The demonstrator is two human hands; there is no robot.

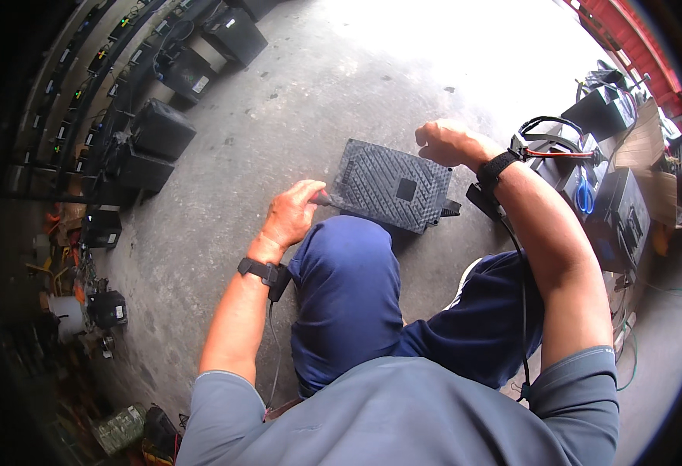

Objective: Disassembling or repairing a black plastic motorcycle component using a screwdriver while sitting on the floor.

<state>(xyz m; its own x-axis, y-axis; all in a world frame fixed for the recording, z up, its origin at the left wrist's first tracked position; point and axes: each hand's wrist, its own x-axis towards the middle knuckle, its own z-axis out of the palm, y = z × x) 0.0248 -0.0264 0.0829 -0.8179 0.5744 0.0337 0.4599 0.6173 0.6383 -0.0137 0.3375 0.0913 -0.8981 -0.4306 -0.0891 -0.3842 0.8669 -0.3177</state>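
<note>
A black, flat rectangular case point(380, 182) with a ribbed diagonal pattern and a small square panel lies on the concrete floor, just beyond my left knee. Small holes or fasteners show at its corners, and a short dark lead or tab point(451, 208) sticks out on its right. My left hand point(290, 211) is closed around a red-and-black handled tool point(322, 197), which points at the case's left edge; its tip is hard to make out. Over the case's far right corner, my right hand point(453, 143) has its fingers curled together. Whatever they may hold is hidden.
Several black battery boxes point(236, 35) line the left, by a rack with small lights point(77, 93). More boxes point(620, 213), wires, blue-handled scissors point(584, 197) and cardboard point(643, 140) stand at right. A cable point(522, 303) runs from my right wrist strap.
</note>
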